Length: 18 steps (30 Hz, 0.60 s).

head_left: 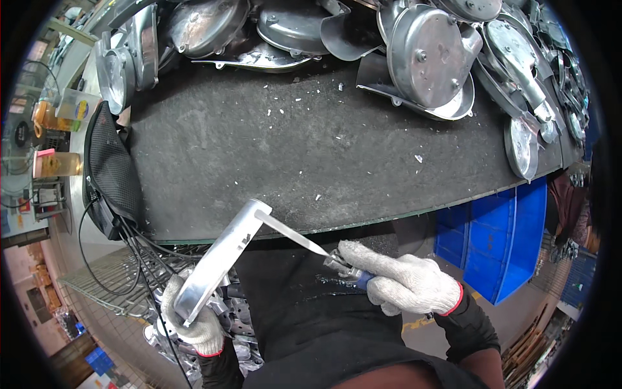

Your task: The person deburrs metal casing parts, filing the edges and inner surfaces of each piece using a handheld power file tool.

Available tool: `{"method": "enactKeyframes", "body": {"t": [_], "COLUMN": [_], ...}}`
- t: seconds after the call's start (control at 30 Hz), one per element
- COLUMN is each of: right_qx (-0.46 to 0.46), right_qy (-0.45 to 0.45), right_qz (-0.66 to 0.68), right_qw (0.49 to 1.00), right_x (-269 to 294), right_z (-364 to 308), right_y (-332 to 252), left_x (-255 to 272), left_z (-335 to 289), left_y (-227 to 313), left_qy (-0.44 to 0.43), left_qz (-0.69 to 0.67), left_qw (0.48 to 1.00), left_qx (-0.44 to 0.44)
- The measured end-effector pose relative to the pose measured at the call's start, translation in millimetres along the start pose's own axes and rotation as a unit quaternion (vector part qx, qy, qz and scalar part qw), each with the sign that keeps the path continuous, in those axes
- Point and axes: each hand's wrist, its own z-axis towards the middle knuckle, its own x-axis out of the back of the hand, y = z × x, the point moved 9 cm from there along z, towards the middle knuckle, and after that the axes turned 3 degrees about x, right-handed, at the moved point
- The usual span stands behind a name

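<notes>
My left hand (197, 332), in a white knit glove with a red cuff, is closed around the lower end of a silvery cast metal part (220, 262). The part slants up to the right, its smooth narrow side showing, with its upper end near the bench edge. In my gloved right hand (414, 282) is a file (295, 236) with a flat grey blade, a metal collar and some blue at the grip. Its blade tip meets the part's upper end. The fingers hide most of the handle.
Piled metal castings (427, 58) line the far side of the dark bench mat (272, 142), which carries scattered metal chips. At left are a black mesh bag (113, 168), cables and drink containers (58, 165). A blue bin (502, 240) stands right; more metal parts lie below left.
</notes>
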Motion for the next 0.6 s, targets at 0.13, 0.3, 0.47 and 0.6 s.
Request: {"method": "enactKeyframes", "body": {"t": [0.13, 0.3, 0.47, 0.6], "right_qx": [0.039, 0.021, 0.115, 0.139], "right_qy": [0.001, -0.020, 0.009, 0.061], "right_qz": [-0.044, -0.053, -0.112, -0.071], "right_qw": [0.998, 0.998, 0.987, 0.986], "right_x": [2, -4, -9, -10], "right_z": [3, 4, -2, -2], "right_y": [-9, -8, -25, -31], "left_x": [-1, -3, -6, -9], "left_z": [-2, 1, 2, 2], "left_y": [-5, -4, -2, -1], "left_qy": [0.005, -0.013, -0.009, -0.021], "left_qz": [-0.005, 0.020, -0.050, 0.015], "left_qw": [1.000, 1.000, 0.999, 1.000], "left_qx": [0.026, 0.010, -0.005, -0.010]}}
